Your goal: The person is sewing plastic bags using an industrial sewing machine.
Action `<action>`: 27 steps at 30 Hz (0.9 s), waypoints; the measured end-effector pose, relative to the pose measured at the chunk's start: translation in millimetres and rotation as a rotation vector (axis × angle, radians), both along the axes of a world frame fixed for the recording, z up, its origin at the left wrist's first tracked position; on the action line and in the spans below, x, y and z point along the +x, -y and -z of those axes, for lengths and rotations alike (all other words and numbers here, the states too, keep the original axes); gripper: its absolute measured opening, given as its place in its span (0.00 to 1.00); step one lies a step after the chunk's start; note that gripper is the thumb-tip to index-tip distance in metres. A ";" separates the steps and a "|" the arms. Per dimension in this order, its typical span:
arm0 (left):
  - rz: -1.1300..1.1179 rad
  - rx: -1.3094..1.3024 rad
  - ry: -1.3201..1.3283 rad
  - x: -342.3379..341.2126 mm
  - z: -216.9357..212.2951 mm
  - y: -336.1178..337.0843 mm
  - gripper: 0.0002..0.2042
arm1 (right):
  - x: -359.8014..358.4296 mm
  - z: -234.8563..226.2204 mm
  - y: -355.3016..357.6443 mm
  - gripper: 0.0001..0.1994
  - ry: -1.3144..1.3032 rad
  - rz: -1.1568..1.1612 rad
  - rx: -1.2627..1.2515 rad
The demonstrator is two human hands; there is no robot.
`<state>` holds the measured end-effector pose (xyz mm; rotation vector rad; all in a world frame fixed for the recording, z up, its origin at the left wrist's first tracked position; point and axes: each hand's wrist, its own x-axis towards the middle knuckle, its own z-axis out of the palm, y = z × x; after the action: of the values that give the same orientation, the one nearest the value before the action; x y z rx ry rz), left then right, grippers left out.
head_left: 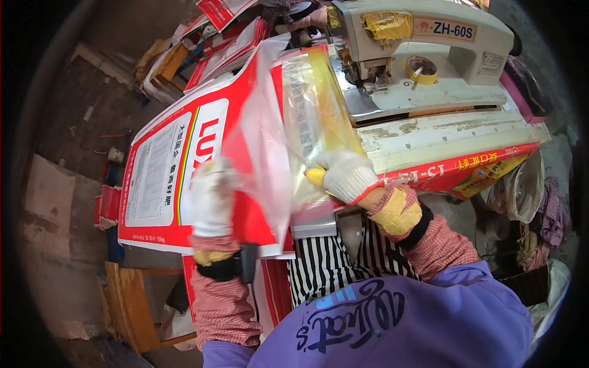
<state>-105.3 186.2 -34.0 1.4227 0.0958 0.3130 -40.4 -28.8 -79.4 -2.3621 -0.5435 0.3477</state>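
Observation:
My right hand (pixel 350 176), in a white knitted glove with a yellow thumb, is closed on the edge of a clear plastic liner (pixel 307 132). The liner lies over a yellow and red printed surface. My left hand (pixel 211 199), also gloved, is smeared by motion over a red and white printed sack (pixel 156 159); how its fingers stand cannot be made out. A loose fold of clear film (pixel 264 116) rises along the sack's right edge, between my hands. Beyond my right hand stands a white industrial sewing machine (pixel 423 49).
A roll of yellow tape (pixel 421 70) sits on the machine bed. More red and white sacks (pixel 236 49) are stacked at the back. A wooden frame (pixel 132 306) stands at lower left. A pink-edged dark box (pixel 524 89) is right of the machine.

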 end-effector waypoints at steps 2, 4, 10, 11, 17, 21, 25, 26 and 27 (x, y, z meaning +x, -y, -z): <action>-0.060 0.047 0.085 -3.4 -11.5 -2.4 0.05 | 0.7 -2.0 -4.4 0.15 0.389 -0.038 0.079; -0.088 0.489 -0.157 -6.2 -19.9 4.7 0.06 | -5.6 -3.7 -22.0 0.13 1.050 -0.092 0.241; -0.194 0.465 -0.025 -28.4 -55.8 10.9 0.04 | -69.8 11.0 -67.5 0.09 0.014 -1.363 0.195; -0.159 0.446 -0.028 -38.4 -54.6 8.5 0.03 | -65.0 13.0 -73.6 0.09 -0.023 -1.290 0.272; 0.590 1.170 -0.013 -94.4 -7.5 -5.2 0.04 | 92.5 2.2 -122.9 0.10 0.323 -0.285 0.397; 1.296 1.030 -0.442 -113.1 7.1 3.1 0.01 | 178.1 19.5 -100.1 0.19 -0.112 0.620 0.861; 1.443 0.838 -0.440 -72.3 -28.2 1.4 0.01 | 157.6 42.5 -121.0 0.19 -0.316 0.486 1.072; 1.363 1.009 -0.160 -48.1 -40.0 -0.2 0.02 | 142.9 46.0 -129.9 0.18 -0.288 0.400 1.122; 1.231 1.078 -0.067 -18.9 -50.7 1.7 0.03 | 124.1 48.4 -135.9 0.17 -0.255 0.311 1.169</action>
<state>-124.1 184.5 16.7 2.2341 -1.0036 -0.8334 83.7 107.1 -127.8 -1.2097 -0.1497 0.1137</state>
